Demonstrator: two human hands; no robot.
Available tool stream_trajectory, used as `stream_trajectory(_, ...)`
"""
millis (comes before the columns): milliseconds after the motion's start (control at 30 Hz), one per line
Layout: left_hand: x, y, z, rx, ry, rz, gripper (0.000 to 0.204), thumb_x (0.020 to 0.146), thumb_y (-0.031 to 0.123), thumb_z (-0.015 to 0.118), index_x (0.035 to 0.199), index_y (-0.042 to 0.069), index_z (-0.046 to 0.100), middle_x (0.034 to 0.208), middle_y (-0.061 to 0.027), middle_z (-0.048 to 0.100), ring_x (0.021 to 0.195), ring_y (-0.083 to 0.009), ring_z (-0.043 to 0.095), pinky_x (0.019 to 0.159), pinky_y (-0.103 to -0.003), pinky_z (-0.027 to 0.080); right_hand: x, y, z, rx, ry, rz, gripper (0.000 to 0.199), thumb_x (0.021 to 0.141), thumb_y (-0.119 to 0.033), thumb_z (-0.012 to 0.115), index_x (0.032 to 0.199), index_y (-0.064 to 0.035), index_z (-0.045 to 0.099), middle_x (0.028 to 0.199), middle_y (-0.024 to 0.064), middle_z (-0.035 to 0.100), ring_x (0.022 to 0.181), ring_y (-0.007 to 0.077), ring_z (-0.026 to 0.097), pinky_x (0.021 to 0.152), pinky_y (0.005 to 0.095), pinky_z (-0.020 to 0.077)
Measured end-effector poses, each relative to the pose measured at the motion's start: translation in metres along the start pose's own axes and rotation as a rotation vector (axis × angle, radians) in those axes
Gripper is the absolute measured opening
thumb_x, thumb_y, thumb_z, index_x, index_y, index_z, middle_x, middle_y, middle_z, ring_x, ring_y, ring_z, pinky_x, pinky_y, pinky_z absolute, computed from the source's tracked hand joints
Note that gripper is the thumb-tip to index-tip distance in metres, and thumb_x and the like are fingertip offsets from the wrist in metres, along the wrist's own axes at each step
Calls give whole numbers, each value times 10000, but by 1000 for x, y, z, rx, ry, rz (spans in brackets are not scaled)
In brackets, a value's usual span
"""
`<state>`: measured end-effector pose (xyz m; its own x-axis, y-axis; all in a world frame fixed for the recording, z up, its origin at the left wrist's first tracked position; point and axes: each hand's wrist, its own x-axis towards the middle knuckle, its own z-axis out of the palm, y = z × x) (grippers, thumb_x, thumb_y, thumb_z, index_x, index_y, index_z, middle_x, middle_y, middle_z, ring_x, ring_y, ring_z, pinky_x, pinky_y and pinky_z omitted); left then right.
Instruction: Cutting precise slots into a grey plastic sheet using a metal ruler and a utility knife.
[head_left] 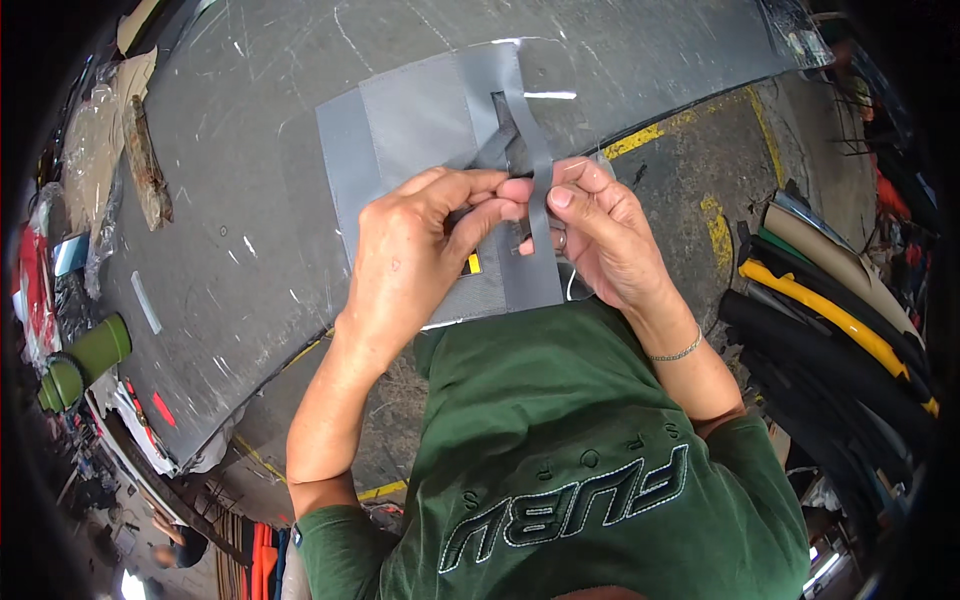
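A grey fabric panel (400, 130) lies flat on the scratched grey table (230, 250), and a grey strap (535, 150) runs down across it toward me. My left hand (415, 250) pinches the strap between thumb and forefinger near its middle. My right hand (605, 230) grips the same strap from the other side, fingertips almost touching the left hand's. A darker strap piece (508, 135) crosses just above my fingers. A small yellow tag (473, 264) shows below my left hand. What lies under my palms is hidden.
A brown rough strip (147, 165) and clear plastic bags (90, 150) lie at the table's left. A green cylinder (88, 358) sits at its lower left. Black, yellow and beige rolls (830, 320) are stacked on the right, by yellow floor lines (716, 225).
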<state>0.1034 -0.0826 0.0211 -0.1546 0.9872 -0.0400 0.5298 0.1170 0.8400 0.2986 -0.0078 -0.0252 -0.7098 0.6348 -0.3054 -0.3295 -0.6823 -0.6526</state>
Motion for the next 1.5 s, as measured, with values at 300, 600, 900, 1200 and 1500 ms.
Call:
stream_trajectory(300,8,-32,-15,-755,257,-287,207,1064,228,631,1108,27,654,903,-64,674,806,-127,683,743,-268,569,4,1,2,-357,178,-128,264,1054,-133,612,1279,0,572,1168,198,732,981,195,728,734,304,586)
stream_trajectory(600,53,-59,-103,-294,441,-204,290,1064,286,601,1153,16,662,936,-79,651,849,-154,680,809,-313,579,7,-32,6,-514,174,-105,342,1035,-74,627,1346,38,540,1140,163,743,901,153,732,720,269,567)
stream_trajectory(900,194,-40,-142,721,488,-60,611,1000,297,625,1527,36,457,1492,-253,527,1360,-400,537,1105,-454,456,61,-103,-15,-1482,182,-356,388,972,-74,696,1352,-45,627,904,27,720,708,75,598,630,271,505)
stream_trajectory(1200,78,-33,-37,609,8,251,594,851,406,800,1295,40,650,1454,-153,604,1427,-355,496,1210,-502,363,121,-145,4,-2074,-38,-1248,365,882,-113,764,1242,-97,703,1019,80,712,1014,298,660,861,393,526)
stream_trajectory(1500,50,-33,-5,541,175,178,595,825,441,805,1262,60,668,1430,-108,619,1428,-329,498,1183,-532,383,146,-88,8,-1780,-234,-844,160,871,-134,771,992,-30,770,887,96,661,862,299,643,792,399,530)
